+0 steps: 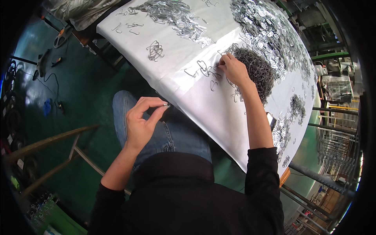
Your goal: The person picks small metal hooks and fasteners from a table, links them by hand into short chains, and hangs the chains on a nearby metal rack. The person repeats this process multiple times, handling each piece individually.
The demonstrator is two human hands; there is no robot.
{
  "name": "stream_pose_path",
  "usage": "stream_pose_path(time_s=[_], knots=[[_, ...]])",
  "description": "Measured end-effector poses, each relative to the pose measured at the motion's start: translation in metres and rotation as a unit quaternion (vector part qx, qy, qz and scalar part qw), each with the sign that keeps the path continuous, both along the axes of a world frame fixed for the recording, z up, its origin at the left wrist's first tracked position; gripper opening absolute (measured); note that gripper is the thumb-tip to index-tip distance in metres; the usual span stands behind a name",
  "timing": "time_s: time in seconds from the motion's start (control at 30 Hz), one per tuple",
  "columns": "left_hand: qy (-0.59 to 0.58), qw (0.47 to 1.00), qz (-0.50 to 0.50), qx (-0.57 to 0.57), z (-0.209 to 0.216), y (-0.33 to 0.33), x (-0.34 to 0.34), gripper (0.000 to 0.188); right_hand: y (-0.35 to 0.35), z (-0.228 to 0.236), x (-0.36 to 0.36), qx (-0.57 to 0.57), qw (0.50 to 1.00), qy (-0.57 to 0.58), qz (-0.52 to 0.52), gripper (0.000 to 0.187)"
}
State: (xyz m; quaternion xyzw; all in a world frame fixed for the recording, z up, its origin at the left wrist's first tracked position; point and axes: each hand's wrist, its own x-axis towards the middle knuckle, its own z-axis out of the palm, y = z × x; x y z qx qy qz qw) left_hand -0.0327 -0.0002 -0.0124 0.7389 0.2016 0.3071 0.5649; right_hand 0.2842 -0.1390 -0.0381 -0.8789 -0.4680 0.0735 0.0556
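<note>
A green floor (98,98) spreads to the left of a dark heap (258,74) of tangled bent wire. The worktop (211,102), under a shiny white cover, carries the heap and reaches out on every side of it. Well to the heap's left and nearer the person stands a wooden frame (51,145), partly in view. The person's legs in blue jeans (188,141) are also nearer than the heap, off to its left.

A large silver pile (270,35) of small flat metal pieces spreads beyond the heap and down its right side. Another silver pile (176,19) lies farther off, beyond the heap and to its left.

The right hand (234,70) is at the heap's left edge, fingertips drawn together down at the wire; whether they grip a piece I cannot tell. The left hand (143,119) is well left of the heap and nearer the person, raised over the lap, thumb and fingertips pinching a small piece.

A patch of silver pieces (281,135) lies nearer than the heap, to its right, with a small dark clump (297,105) just above it. A loose wire tangle (155,51) sits well left of the heap. Scattered wire hooks (201,65) lie between that tangle and the heap. Smallest is the shiny small piece (167,104) in the left hand, apart from the heap; its exact shape is too small to tell.
</note>
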Motion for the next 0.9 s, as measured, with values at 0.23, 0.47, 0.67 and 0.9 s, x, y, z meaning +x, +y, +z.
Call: stream_pose_path(time_s=[0.23, 0.47, 0.67, 0.9], knots=[[0.009, 1.000, 0.010, -0.012, 0.001, 0.002, -0.003, 0.010, 0.009, 0.003, -0.008, 0.010, 0.999, -0.033, 0.029, 0.015], [0.017, 0.999, 0.021, 0.023, 0.004, 0.003, -0.011, 0.010, 0.024, 0.033, -0.118, 0.328, 0.789, 0.505, -0.125, 0.007], [0.017, 0.999, 0.023, 0.025, 0.007, 0.006, -0.013, 0.016, 0.028, 0.062, -0.202, 0.346, 0.654, 0.655, -0.155, 0.010], [0.000, 0.999, 0.038, 0.018, 0.006, 0.007, -0.010, 0.018, 0.043, 0.056, -0.218, 0.429, 0.657, 0.603, -0.144, 0.004]])
